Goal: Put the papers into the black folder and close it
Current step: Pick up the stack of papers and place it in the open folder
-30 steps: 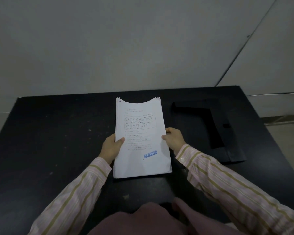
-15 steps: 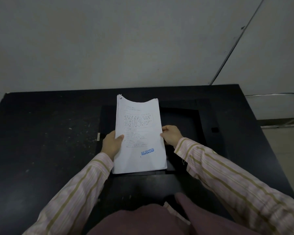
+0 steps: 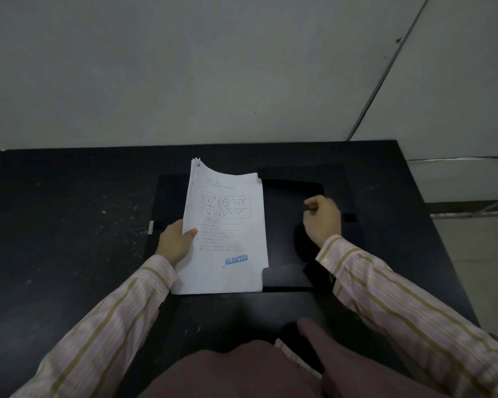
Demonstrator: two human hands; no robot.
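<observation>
The left hand (image 3: 174,242) is gripping the stapled papers (image 3: 224,228) at their left edge, over the open black folder (image 3: 291,225). The right hand (image 3: 322,219), loosely curled, is holding nothing. Thin sheets probably bend easily; supporting both edges seems safer.

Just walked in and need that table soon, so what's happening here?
A person is filing a stack of papers into a black folder lying open on the black table. The left hand grips the stack by its left edge, over the folder. The right hand, loosely curled and holding nothing, rests over the folder's right half. The folder is not yet closed.
</observation>
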